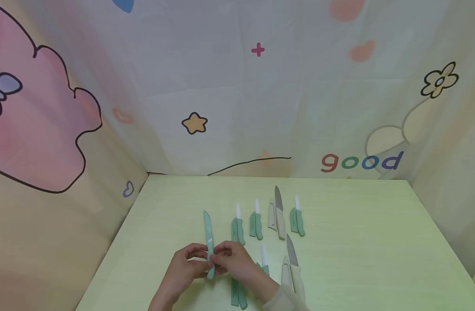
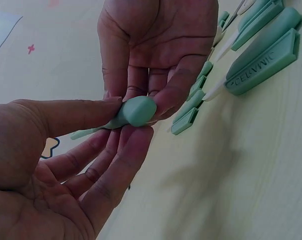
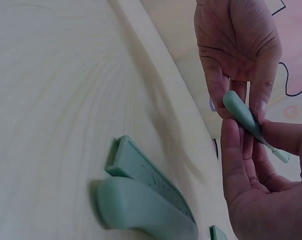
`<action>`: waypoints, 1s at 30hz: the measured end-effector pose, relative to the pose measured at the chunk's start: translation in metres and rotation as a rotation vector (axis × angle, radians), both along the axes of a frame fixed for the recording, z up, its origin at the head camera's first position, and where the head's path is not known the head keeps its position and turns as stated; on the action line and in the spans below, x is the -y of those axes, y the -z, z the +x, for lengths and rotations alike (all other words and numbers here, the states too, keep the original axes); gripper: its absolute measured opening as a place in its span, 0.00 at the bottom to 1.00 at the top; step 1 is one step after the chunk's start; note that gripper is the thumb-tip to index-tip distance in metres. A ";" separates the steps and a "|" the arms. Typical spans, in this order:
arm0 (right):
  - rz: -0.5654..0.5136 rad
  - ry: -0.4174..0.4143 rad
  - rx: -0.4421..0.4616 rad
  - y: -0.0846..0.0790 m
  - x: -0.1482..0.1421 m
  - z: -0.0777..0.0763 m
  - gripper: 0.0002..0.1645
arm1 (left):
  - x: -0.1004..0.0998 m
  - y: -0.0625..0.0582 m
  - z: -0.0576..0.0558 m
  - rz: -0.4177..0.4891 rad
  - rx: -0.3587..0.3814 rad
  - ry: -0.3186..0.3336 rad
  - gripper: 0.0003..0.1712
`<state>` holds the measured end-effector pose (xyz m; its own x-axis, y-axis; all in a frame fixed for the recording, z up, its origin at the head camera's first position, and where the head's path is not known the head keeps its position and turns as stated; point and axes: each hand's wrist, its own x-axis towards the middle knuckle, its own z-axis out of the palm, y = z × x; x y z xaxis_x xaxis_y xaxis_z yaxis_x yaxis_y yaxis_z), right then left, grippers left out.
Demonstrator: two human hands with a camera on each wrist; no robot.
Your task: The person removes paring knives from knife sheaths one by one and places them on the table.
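Note:
A green paring knife (image 1: 208, 229) is held upright off the table between both hands, its blade end away from the person. That end looks pale green, as if inside a sheath. The left hand (image 1: 185, 265) pinches the handle from the left. From the right, the right hand (image 1: 235, 259) also pinches the handle between thumb and fingers. In the left wrist view the rounded handle end (image 2: 142, 111) faces the camera. The handle hides much of the blade end in both wrist views.
On the pale green table (image 1: 358, 242), right of the hands, lie several green knives (image 1: 298, 222) with white blades, sheaths beside them. Two beige knives (image 1: 280, 222) with grey blades lie among them. The right forearm partly covers nearer knives. A printed curtain (image 1: 229, 95) stands behind.

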<state>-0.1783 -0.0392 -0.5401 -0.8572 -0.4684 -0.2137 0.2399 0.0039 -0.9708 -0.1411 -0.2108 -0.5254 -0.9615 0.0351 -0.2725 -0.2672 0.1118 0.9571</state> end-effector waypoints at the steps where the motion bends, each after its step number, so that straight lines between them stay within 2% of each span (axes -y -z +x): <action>1: 0.004 0.002 0.001 0.001 -0.001 0.001 0.12 | -0.001 0.000 0.001 0.002 0.004 0.007 0.25; 8: -0.010 0.031 0.030 0.005 -0.009 0.009 0.11 | -0.005 0.004 0.004 0.029 0.020 0.049 0.24; 10: -0.010 0.041 0.030 0.003 -0.011 0.013 0.11 | -0.009 -0.004 0.008 0.034 0.020 0.055 0.24; 12: -0.009 0.047 0.031 0.001 -0.012 0.016 0.11 | -0.011 -0.005 0.009 0.031 0.026 0.062 0.24; 15: -0.002 0.047 0.039 -0.001 -0.014 0.019 0.11 | -0.012 -0.003 0.010 0.032 0.035 0.067 0.25; 18: -0.003 0.042 0.057 -0.001 -0.016 0.021 0.12 | -0.011 0.006 0.009 0.041 0.041 0.075 0.25; 30: -0.010 0.042 0.089 0.004 -0.025 0.030 0.12 | -0.016 0.008 0.014 0.081 0.061 0.121 0.26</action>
<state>-0.1482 -0.0143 -0.5441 -0.8538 -0.4354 -0.2853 0.3248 -0.0173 -0.9456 -0.1270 -0.1953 -0.5332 -0.9306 0.1737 -0.3223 -0.3147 0.0699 0.9466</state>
